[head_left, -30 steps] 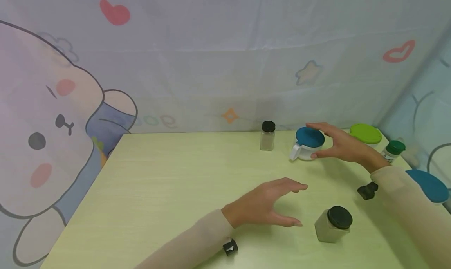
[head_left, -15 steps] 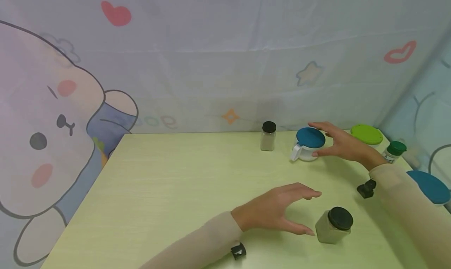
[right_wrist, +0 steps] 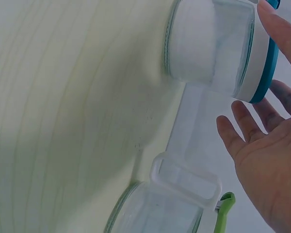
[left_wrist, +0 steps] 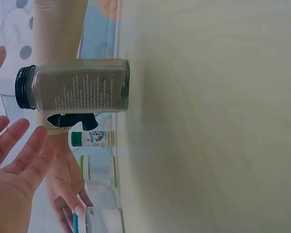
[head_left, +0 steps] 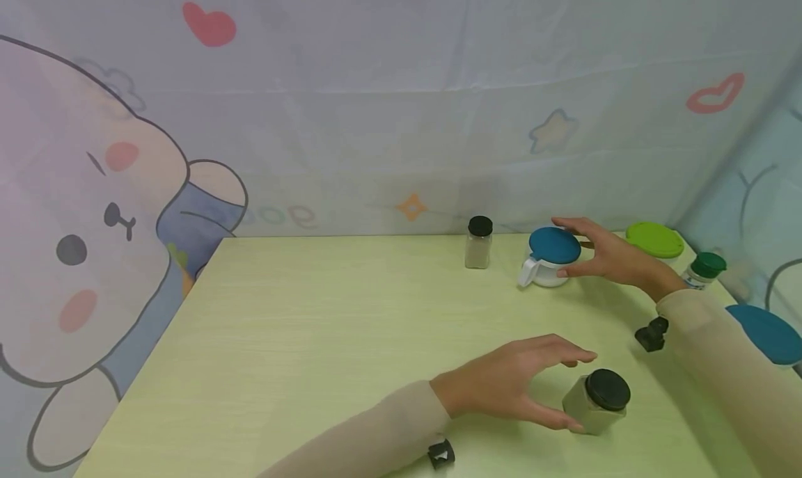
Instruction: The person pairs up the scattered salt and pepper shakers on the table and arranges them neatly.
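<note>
My left hand (head_left: pixel 501 380) is spread open just left of a square glass spice jar (head_left: pixel 587 407) with a black lid, thumb and fingers apart on either side of it. In the left wrist view, the same jar (left_wrist: pixel 82 87) stands upright and holds a brownish powder. Farther back, my right hand (head_left: pixel 608 259) curves loosely beside a glass seasoning pot (head_left: pixel 551 248) with a blue lid and white handle. In the right wrist view, the thumb overlaps the pot's lid rim and the other fingers lie relaxed by the lid.
Another black-lidded jar (head_left: pixel 478 245) stands near the back edge. At the right are a green-lidded pot (head_left: pixel 654 240), a green-capped shaker (head_left: pixel 706 269) and another blue lid (head_left: pixel 766 333), partly behind the right sleeve. A printed curtain (head_left: pixel 351 116) hangs behind the table.
My left hand has moved right and toward me, up to the near black-lidded jar. The right hand has stayed almost still beside the blue-lidded pot.
</note>
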`<action>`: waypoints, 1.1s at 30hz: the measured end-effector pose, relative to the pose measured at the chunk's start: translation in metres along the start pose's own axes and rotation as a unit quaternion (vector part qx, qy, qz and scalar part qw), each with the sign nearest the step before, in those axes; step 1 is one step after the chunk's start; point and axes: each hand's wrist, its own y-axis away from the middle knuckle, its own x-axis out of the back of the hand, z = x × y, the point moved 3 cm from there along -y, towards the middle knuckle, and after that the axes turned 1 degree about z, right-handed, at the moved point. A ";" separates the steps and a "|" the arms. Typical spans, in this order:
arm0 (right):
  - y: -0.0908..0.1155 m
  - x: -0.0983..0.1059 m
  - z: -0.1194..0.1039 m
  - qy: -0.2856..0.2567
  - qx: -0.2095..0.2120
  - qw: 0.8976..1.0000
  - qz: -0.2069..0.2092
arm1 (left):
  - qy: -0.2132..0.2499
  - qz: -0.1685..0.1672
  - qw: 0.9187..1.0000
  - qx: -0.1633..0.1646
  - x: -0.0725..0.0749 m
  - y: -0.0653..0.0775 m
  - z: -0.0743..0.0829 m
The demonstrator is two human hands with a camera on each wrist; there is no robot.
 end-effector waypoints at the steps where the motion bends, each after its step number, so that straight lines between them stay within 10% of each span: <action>1: 0.000 0.000 0.001 -0.001 -0.002 1.000 -0.001 | 0.007 0.002 1.000 -0.003 -0.001 -0.001 0.000; 19: -0.004 -0.007 0.005 -0.026 -0.035 0.999 -0.020 | 0.077 -0.003 0.997 -0.008 -0.019 -0.013 0.000; 33: -0.008 -0.012 0.010 -0.040 -0.048 0.998 -0.015 | 0.083 -0.033 0.994 0.059 -0.027 -0.018 -0.002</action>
